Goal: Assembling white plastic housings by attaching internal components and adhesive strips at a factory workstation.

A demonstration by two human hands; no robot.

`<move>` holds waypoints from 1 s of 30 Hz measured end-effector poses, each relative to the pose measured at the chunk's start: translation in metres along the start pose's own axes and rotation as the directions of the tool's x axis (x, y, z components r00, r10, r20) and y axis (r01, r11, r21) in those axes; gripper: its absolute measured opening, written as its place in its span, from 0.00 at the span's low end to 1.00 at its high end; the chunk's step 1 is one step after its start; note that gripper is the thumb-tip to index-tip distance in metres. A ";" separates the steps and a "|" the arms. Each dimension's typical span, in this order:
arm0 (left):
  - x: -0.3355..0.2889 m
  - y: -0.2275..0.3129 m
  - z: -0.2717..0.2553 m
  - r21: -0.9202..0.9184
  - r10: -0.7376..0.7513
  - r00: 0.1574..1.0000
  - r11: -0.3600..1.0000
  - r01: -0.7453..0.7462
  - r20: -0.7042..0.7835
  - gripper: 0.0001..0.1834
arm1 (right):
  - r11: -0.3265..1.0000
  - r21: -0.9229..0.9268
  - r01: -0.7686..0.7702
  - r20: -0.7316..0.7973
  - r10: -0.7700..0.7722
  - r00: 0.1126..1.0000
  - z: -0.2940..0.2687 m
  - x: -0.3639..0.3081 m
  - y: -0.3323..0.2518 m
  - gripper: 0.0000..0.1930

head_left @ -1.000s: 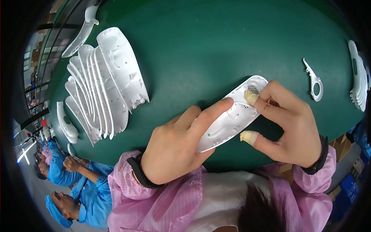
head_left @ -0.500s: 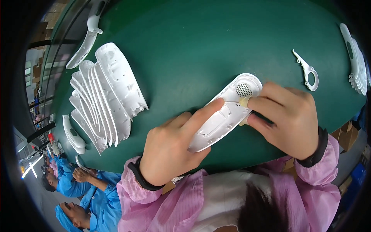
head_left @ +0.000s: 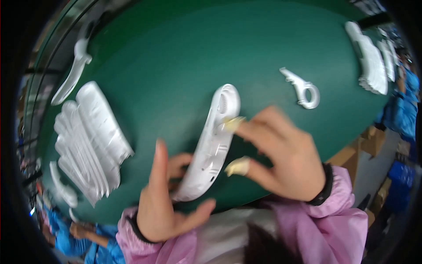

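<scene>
A long white plastic housing half, with a perforated patch near its rounded far end, stands tilted on its side in front of me. My left hand has its rear fingers behind the lower part of this piece, supporting it loosely; index finger and thumb are spread away from it. Pale yellow finger cots cover the index finger and thumb of my right hand. These two fingers are apart, the index tip overlapping the housing's right edge; whether it touches is blurred. Beyond that hand lies a white ring-ended part.
Nested white housing halves lie on the green table at left, with a curved white piece behind and a smaller one nearer. Another white stack sits far right. People in blue work at both sides.
The housing has been turned steeper and tipped onto its side. My right hand has drawn back and spread its fingers; my left index finger has lifted off. The view has swung right.
</scene>
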State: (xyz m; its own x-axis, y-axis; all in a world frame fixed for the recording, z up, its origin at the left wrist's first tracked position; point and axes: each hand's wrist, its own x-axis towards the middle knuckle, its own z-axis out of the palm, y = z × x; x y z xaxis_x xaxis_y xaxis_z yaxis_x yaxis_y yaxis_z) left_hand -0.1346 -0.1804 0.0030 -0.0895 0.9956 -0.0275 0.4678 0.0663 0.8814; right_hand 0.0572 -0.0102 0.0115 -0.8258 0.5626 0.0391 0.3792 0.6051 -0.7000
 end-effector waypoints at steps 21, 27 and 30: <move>-0.002 -0.011 0.020 0.066 0.169 0.965 0.980 -0.185 0.201 0.28 | 0.755 -0.537 -0.377 -0.381 0.182 0.906 -0.268 0.020 0.292 0.50; -0.026 -0.005 0.041 0.136 0.497 0.868 0.860 -0.493 0.004 0.25 | 0.853 -0.494 0.168 -0.016 -0.202 0.979 -0.151 0.193 0.150 0.20; -0.026 -0.008 0.036 0.146 0.589 0.806 0.794 -0.591 0.056 0.24 | 0.848 -0.448 0.281 0.084 -0.274 0.958 -0.053 0.281 0.088 0.21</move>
State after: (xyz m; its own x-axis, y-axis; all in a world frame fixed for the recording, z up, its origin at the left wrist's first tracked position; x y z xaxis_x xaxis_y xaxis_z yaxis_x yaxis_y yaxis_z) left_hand -0.1043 -0.2041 -0.0204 0.2528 0.8452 0.4709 0.5525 -0.5257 0.6468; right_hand -0.1189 0.2313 -0.0012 -0.9299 0.3263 0.1695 0.2764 0.9243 -0.2631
